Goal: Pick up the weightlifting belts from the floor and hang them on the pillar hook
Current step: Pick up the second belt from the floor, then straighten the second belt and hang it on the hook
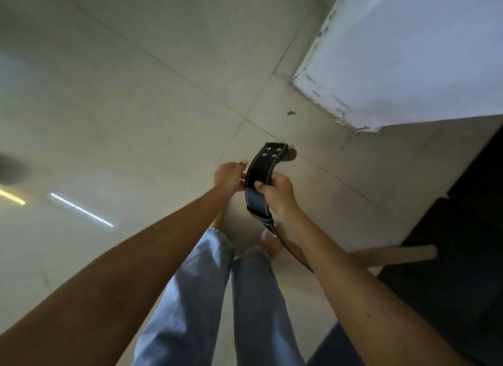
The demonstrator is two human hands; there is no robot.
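You are standing on a pale tiled floor [136, 93], with a white painted square pillar [408, 52] rising well beyond your fingers to the upper right. A round pale wooden pole [394, 254] is lying below your right wrist, beside a dark mat [462, 243]. You are holding a black leather weightlifting belt with white stitching [261, 175] off the floor between both hands. Your right hand [277, 196] is clenching around its wide middle, thumb across the face. Your left hand [230, 177] is pinching its left edge. The riveted end is sticking up past your fingertips; the narrow strap is trailing under your right wrist.
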